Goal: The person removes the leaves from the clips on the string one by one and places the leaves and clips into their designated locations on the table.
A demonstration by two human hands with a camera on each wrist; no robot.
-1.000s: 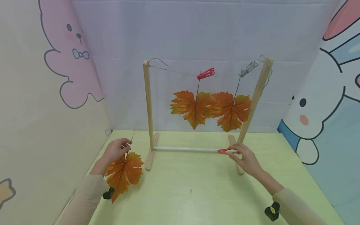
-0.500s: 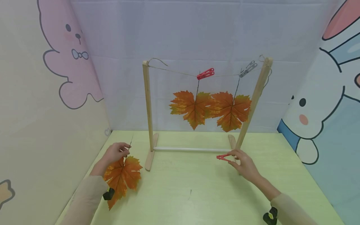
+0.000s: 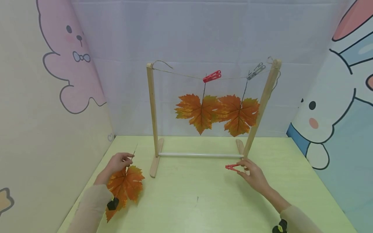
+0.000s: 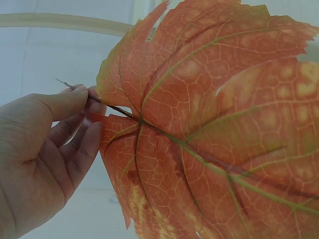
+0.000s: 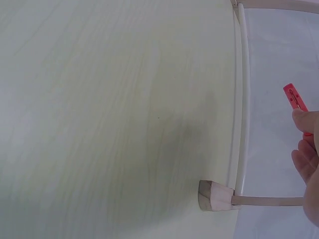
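My left hand (image 3: 118,162) pinches the dark stem of an orange artificial maple leaf (image 3: 128,184), which hangs below the fingers at the table's left side. In the left wrist view the leaf (image 4: 214,114) spreads out from the stem, held between thumb and fingertips (image 4: 79,97). At the right, my right hand (image 3: 254,174) pinches a red clothespin (image 3: 231,167) by its handle end, its nose pointing left. The right wrist view shows the clothespin (image 5: 291,94) at the thumb, with part of the hand out of frame.
A wooden frame (image 3: 152,110) with a white crossbar (image 3: 198,155) stands on the pale table (image 3: 175,194). Along its twine (image 3: 177,73), a red clothespin (image 3: 212,76) and a grey clothespin (image 3: 256,71) hold two more leaves (image 3: 198,111). The right hand is close by the frame's right foot.
Both hands have lowered and come slightly nearer, the left with the leaf, the right with the red clothespin. The hanging leaves stay on the twine.
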